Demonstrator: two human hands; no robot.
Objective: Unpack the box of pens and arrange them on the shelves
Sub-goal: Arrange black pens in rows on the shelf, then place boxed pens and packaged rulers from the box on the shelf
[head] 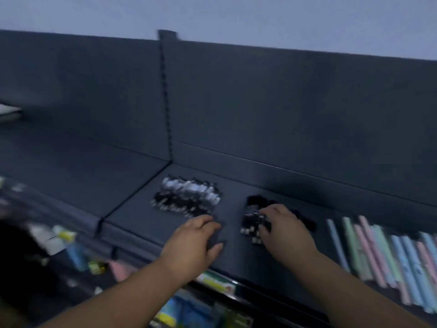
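Note:
On the dark grey shelf (pixel 146 218) lies a batch of black-and-white pens (pixel 186 197), side by side. To its right sits a smaller bunch of dark pens (pixel 254 217), with my right hand (pixel 286 229) resting on its right side, fingers curled over it. My left hand (pixel 198 237) hovers palm down over the bare shelf between the two batches, fingers spread and holding nothing. A row of pastel pens (pixel 383 254) in blue, green and pink lies at the far right. The picture is blurred by motion.
The shelf's dark back panel (pixel 283 114) rises behind the pens, with a slotted upright (pixel 166 98) between two bays. The left bay (pixel 71 166) is bare. Coloured packets (pixel 73 252) sit on lower shelves at the front left and below my arms.

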